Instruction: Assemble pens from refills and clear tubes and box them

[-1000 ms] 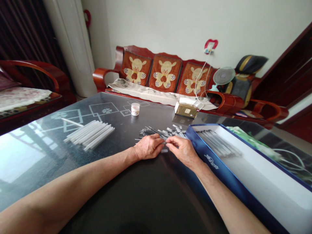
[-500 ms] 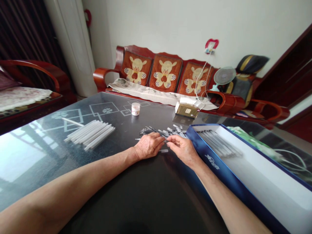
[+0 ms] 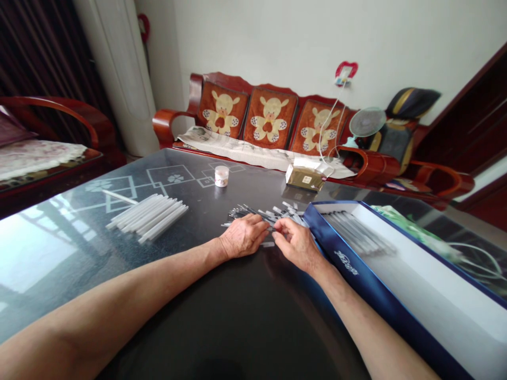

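In the head view, the left hand (image 3: 246, 236) is curled with its fingers bent beside the right hand (image 3: 295, 243), whose thumb and forefinger are drawn close together; what either grasps is too small to tell. Thin rods (image 3: 238, 211) and pale caps (image 3: 280, 212) lie heaped at twelve o'clock from them on the tabletop (image 3: 206, 311), white tubes (image 3: 148, 217) at nine, and an open blue box (image 3: 348, 258) holding grey sticks (image 3: 358, 232) at four.

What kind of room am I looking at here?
Probably a home living room: a wooden sofa with bear-patterned cushions, a small fan beside it, and a low, glossy table in front.
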`<state>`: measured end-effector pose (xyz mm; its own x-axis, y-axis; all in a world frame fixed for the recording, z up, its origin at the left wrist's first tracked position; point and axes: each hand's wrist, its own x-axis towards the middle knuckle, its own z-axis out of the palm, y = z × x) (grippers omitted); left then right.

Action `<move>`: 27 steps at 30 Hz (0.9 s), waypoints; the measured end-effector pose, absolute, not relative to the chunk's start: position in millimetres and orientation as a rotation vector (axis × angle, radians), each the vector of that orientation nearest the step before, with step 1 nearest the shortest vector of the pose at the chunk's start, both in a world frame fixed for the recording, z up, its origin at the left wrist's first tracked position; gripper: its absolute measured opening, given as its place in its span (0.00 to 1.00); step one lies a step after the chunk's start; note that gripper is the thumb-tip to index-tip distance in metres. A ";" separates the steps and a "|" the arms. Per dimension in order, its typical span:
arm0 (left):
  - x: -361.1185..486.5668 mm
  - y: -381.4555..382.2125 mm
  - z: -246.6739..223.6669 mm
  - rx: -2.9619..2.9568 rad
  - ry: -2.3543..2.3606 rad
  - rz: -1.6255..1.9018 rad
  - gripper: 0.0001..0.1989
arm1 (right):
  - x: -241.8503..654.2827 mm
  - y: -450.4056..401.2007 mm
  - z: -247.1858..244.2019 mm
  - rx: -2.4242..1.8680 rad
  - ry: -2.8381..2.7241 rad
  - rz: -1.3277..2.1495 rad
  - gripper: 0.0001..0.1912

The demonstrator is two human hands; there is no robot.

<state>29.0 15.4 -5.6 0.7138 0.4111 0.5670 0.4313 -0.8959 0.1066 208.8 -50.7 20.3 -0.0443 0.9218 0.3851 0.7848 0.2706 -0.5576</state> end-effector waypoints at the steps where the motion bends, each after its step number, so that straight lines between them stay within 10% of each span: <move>1: 29.0 15.3 -5.3 -2.876 -0.709 -0.938 0.15 | 209.0 -50.5 20.1 -1.534 -1.869 0.234 0.07; 27: 29.4 14.0 -3.9 -2.874 -0.665 -0.869 0.16 | 211.9 -47.4 17.9 -1.486 -1.918 0.234 0.11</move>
